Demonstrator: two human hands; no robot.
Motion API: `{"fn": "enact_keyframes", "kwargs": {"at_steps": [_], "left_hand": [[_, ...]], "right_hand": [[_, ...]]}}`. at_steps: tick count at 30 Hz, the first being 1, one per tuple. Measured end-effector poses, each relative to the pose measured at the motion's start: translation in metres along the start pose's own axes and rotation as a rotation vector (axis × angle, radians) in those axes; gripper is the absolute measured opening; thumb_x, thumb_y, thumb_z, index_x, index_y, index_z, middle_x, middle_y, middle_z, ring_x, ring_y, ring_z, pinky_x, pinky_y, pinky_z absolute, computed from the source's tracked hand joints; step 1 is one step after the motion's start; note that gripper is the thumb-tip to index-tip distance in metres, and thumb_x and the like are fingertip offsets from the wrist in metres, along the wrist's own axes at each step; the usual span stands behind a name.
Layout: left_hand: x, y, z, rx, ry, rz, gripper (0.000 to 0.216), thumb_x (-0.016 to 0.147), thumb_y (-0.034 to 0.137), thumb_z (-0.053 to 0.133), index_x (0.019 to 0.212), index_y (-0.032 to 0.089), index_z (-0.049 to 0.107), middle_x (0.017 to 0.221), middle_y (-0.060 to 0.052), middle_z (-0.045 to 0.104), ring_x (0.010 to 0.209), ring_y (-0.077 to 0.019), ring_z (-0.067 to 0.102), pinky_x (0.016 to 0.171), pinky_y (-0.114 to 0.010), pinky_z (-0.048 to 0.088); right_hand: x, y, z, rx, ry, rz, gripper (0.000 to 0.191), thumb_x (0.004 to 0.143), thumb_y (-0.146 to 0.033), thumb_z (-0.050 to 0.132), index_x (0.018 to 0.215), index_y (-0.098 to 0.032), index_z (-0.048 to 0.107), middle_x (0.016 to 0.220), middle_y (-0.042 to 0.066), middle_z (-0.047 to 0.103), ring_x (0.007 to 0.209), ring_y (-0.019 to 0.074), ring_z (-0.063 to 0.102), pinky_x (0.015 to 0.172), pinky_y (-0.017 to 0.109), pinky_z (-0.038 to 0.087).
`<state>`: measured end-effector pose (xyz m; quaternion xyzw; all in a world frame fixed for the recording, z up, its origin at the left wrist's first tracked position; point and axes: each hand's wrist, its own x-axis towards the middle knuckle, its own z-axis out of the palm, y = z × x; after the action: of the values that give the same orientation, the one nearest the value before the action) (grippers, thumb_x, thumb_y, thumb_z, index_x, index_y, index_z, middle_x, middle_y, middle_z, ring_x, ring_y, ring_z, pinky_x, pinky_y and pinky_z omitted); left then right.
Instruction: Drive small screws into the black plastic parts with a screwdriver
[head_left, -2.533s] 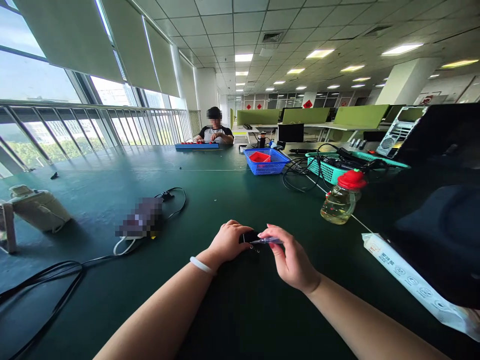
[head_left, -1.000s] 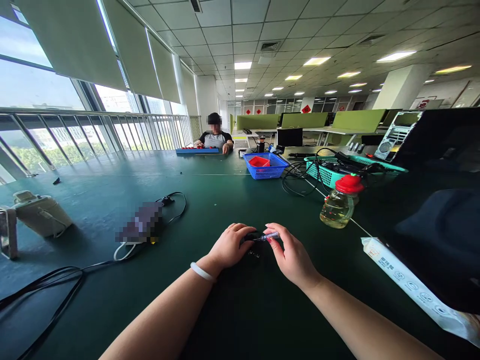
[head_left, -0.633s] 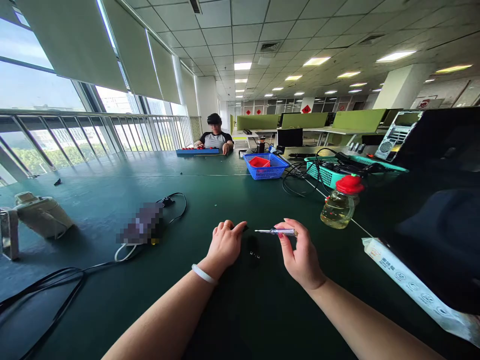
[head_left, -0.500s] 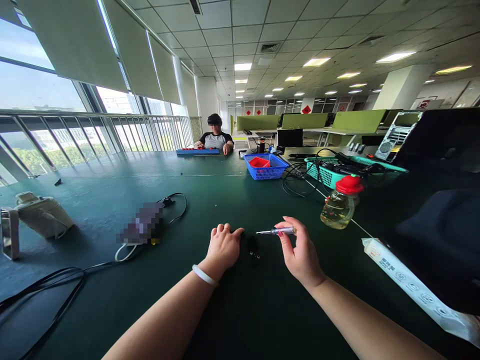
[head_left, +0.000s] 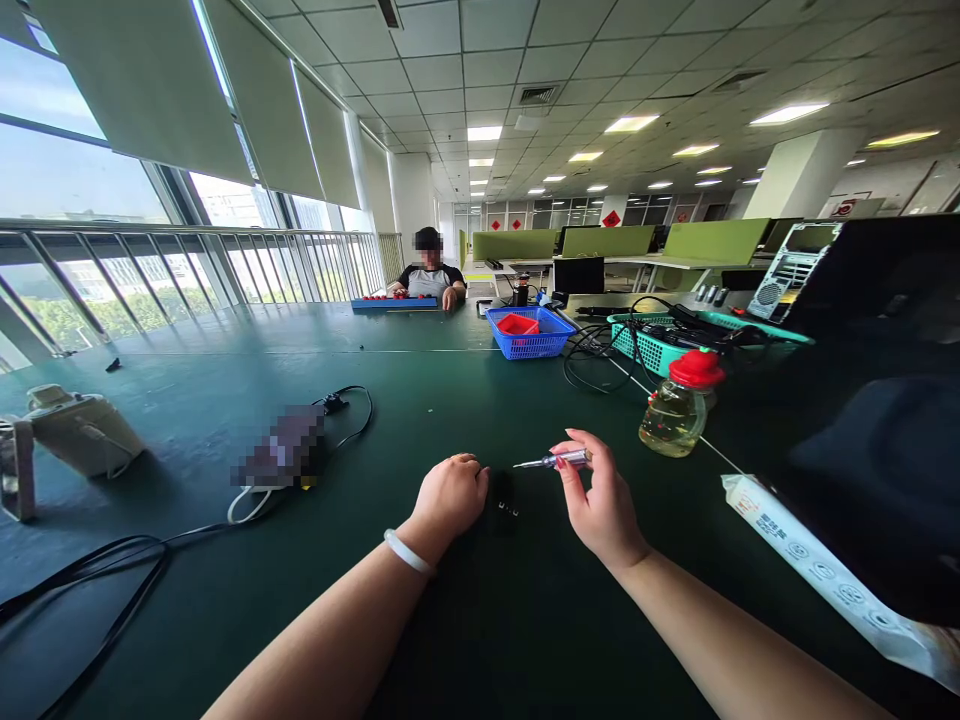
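Observation:
My right hand (head_left: pixel 606 500) grips a small screwdriver (head_left: pixel 574 459) with a clear handle between thumb and fingers, its thin metal tip pointing left. Left of that tip, my left hand (head_left: pixel 453 495), with a white bangle at the wrist, is closed with its knuckles up and rests low over the table. What its fingers hold, if anything, is hidden. Against its thumb side lies a small black object (head_left: pixel 507 490) with a few shiny metal bits, hard to make out on the dark table (head_left: pixel 465 650). The screwdriver tip sits just above and right of this object, apart from it.
On the right stand a red-lidded bottle (head_left: pixel 673 415) and a long white packet (head_left: pixel 825 575). Farther back are a blue basket (head_left: pixel 531 345) and a teal basket (head_left: pixel 652 350) with cables. Leftward lie a blurred device (head_left: pixel 281 445) and a bag (head_left: pixel 86 435). A person (head_left: pixel 430 280) sits opposite.
My left hand's fingers have curled in, and its thumb has drawn closer to them. The right hand with the screwdriver has hardly moved.

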<state>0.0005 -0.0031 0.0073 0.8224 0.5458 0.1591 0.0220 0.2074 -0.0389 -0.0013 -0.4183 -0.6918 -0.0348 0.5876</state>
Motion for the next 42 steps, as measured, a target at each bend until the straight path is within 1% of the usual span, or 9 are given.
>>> {"fn": "enact_keyframes", "kwargs": {"at_steps": [3,5,7,9,11,16,26,32,42], "left_hand": [[-0.002,0.002,-0.002,-0.101,-0.007,0.016,0.043,0.101,0.038,0.034,0.094,0.018,0.072,0.100,-0.009,0.073,0.101,-0.0222,0.068,0.095,-0.035,0.051],[-0.005,0.003,-0.003,-0.182,-0.048,0.111,0.041,0.100,0.043,0.038,0.119,0.019,0.066,0.119,-0.011,0.070,0.117,-0.0249,0.062,0.103,-0.039,0.047],[-0.009,0.004,-0.003,-0.237,-0.121,0.220,0.052,0.097,0.049,0.045,0.140,0.020,0.050,0.141,-0.012,0.058,0.135,-0.0288,0.048,0.113,-0.048,0.037],[-0.012,0.006,-0.003,-0.255,-0.190,0.278,0.064,0.095,0.055,0.047,0.148,0.022,0.039,0.150,-0.012,0.048,0.144,-0.0319,0.036,0.118,-0.057,0.026],[-0.014,0.009,-0.004,-0.249,-0.217,0.281,0.071,0.093,0.060,0.048,0.151,0.022,0.034,0.152,-0.014,0.045,0.144,-0.0332,0.034,0.117,-0.061,0.024],[-0.015,0.015,-0.008,-0.195,-0.204,0.304,0.076,0.087,0.052,0.060,0.151,0.020,0.035,0.148,-0.014,0.049,0.140,-0.0321,0.039,0.115,-0.053,0.032],[-0.012,0.014,-0.003,-0.193,-0.154,0.366,0.052,0.086,0.015,0.047,0.138,0.020,0.051,0.139,-0.009,0.057,0.131,-0.0245,0.049,0.112,-0.045,0.039],[-0.014,0.016,-0.002,-0.189,-0.116,0.369,0.032,0.093,0.038,0.055,0.119,0.022,0.059,0.124,-0.008,0.064,0.121,-0.0253,0.054,0.105,-0.045,0.044],[-0.015,0.026,-0.002,-0.007,-0.107,0.288,0.026,0.099,0.033,0.046,0.119,0.023,0.059,0.116,-0.007,0.063,0.112,-0.0236,0.056,0.099,-0.041,0.046]], "right_hand": [[0.000,0.000,0.000,0.002,-0.005,0.006,0.031,0.099,-0.023,0.048,0.129,-0.022,0.046,0.101,0.010,0.069,0.090,0.0209,0.070,0.078,0.037,0.061],[0.000,0.000,0.000,0.001,-0.002,0.013,0.030,0.099,-0.023,0.048,0.129,-0.022,0.046,0.101,0.010,0.069,0.089,0.0207,0.070,0.078,0.037,0.061],[0.000,0.000,-0.001,0.002,0.005,0.022,0.030,0.098,-0.024,0.048,0.129,-0.021,0.046,0.100,0.010,0.069,0.088,0.0204,0.070,0.078,0.037,0.060],[0.000,0.001,-0.001,0.006,0.014,0.036,0.030,0.098,-0.024,0.048,0.128,-0.021,0.047,0.098,0.009,0.068,0.085,0.0199,0.069,0.077,0.036,0.060],[0.001,0.002,-0.002,0.013,0.024,0.061,0.030,0.098,-0.025,0.049,0.128,-0.020,0.047,0.096,0.009,0.069,0.083,0.0194,0.069,0.075,0.036,0.060],[0.001,0.006,-0.002,0.036,0.039,0.121,0.031,0.098,-0.028,0.049,0.127,-0.019,0.046,0.092,0.008,0.069,0.078,0.0186,0.068,0.072,0.035,0.059],[0.003,-0.001,-0.003,-0.020,0.027,0.038,0.033,0.097,-0.024,0.050,0.129,-0.017,0.047,0.086,0.006,0.066,0.066,0.0151,0.065,0.064,0.028,0.058],[0.003,-0.004,-0.001,-0.096,-0.055,-0.084,0.033,0.097,-0.024,0.049,0.129,-0.018,0.048,0.087,0.006,0.068,0.065,0.0165,0.067,0.062,0.029,0.058],[0.001,-0.006,0.005,-0.112,-0.065,-0.085,0.033,0.096,-0.024,0.047,0.128,-0.018,0.047,0.094,0.010,0.070,0.069,0.0194,0.069,0.066,0.032,0.059]]}}
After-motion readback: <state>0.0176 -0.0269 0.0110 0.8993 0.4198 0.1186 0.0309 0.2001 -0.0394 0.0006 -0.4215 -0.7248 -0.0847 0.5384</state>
